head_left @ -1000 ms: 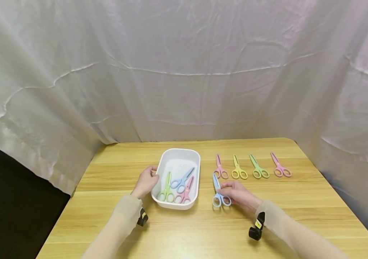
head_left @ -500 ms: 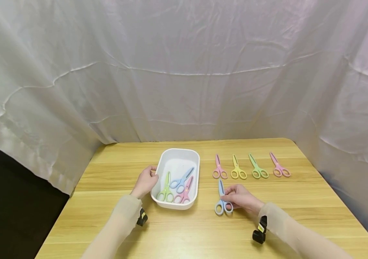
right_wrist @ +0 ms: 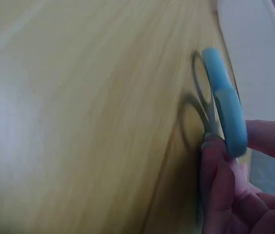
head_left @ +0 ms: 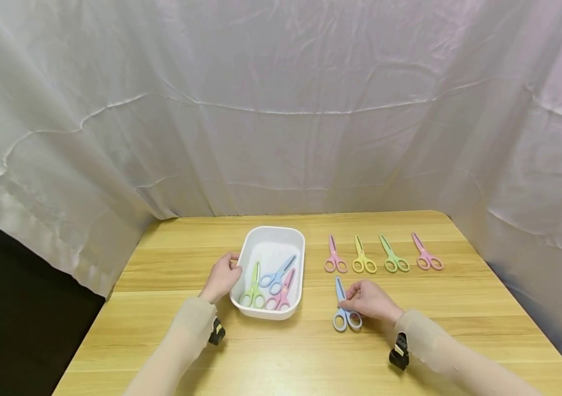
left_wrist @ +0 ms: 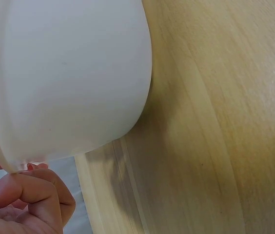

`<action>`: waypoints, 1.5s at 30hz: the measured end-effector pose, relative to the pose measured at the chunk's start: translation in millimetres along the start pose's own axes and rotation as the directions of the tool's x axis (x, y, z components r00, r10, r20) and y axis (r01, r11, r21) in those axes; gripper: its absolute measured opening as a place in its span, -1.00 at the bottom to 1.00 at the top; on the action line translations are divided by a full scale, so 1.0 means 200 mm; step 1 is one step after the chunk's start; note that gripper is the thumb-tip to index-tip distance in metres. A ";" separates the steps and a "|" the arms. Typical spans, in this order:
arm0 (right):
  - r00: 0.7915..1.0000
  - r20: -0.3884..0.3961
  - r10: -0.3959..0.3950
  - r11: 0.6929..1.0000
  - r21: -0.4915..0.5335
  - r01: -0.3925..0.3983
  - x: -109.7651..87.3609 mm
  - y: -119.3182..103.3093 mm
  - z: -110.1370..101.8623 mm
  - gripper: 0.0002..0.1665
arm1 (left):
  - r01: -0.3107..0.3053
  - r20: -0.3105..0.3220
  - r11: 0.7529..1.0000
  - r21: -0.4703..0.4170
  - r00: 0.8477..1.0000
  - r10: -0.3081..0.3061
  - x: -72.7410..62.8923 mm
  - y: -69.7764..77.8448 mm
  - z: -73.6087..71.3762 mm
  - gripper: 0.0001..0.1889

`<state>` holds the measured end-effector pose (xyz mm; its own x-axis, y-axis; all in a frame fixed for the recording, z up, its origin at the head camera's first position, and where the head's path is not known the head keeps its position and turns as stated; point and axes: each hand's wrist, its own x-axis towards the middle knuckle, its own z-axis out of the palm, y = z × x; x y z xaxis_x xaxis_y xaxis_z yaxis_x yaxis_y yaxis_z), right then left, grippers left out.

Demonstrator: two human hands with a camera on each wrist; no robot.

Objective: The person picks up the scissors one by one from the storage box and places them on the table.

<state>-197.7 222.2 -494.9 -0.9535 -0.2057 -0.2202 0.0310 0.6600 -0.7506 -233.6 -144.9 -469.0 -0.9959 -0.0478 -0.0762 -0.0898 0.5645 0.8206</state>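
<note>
My left hand (head_left: pixel 221 278) grips the left rim of a white plastic tray (head_left: pixel 272 242), and in the left wrist view its curled fingers (left_wrist: pixel 40 192) bend at the rim. Inside lie green scissors (head_left: pixel 255 281), blue scissors (head_left: pixel 289 264) and pink scissors (head_left: pixel 286 287). To the right of the tray, my right hand (head_left: pixel 372 301) pinches another pair of blue scissors (head_left: pixel 340 289) near the middle, blades pointing away from me. The right wrist view shows their handle loops (right_wrist: pixel 231 119) above the table, with their shadow beneath.
On the wooden table (head_left: pixel 113 330), a row of scissors lies behind my right hand: pink (head_left: pixel 333 257), yellow (head_left: pixel 361 256), green (head_left: pixel 392 257) and pink (head_left: pixel 425 255). A pale curtain (head_left: pixel 281 165) hangs along the back and sides.
My right hand has drawn the blue scissors slightly toward me and to the right, away from the tray. My left hand and the tray have stayed in place.
</note>
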 end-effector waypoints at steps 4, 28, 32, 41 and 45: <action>0.997 -0.054 -0.062 0.981 -0.189 0.050 0.01 0.00 -0.01 -0.68 | 0.005 0.001 1.000 0.001 1.000 -0.005 0.00 0.00 0.00 -0.58; 0.991 -0.041 -0.128 0.961 -0.254 0.114 0.03 -0.01 0.00 -0.60 | 0.001 -0.004 1.000 0.005 1.000 -0.001 0.00 -0.01 0.01 -0.59; 0.990 -0.020 -0.141 0.966 -0.221 0.133 0.03 -0.02 0.01 -0.60 | 0.001 -0.009 1.000 0.003 1.000 -0.001 0.00 -0.01 0.01 -0.59; 0.992 -0.021 -0.122 0.972 -0.206 0.115 0.03 -0.01 0.01 -0.59 | -0.006 -0.006 1.000 0.001 1.000 0.006 0.00 -0.02 0.01 -0.60; 0.993 -0.017 -0.114 0.974 -0.200 0.108 0.03 -0.01 0.01 -0.59 | -0.008 -0.007 1.000 0.001 1.000 0.008 0.00 -0.02 0.01 -0.60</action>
<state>-202.3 217.2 -496.0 -0.9557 -0.2672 -0.1231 -0.1328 0.7651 -0.6301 -234.2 -144.8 -473.8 -0.9966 -0.0496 -0.0657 -0.0822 0.5659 0.8204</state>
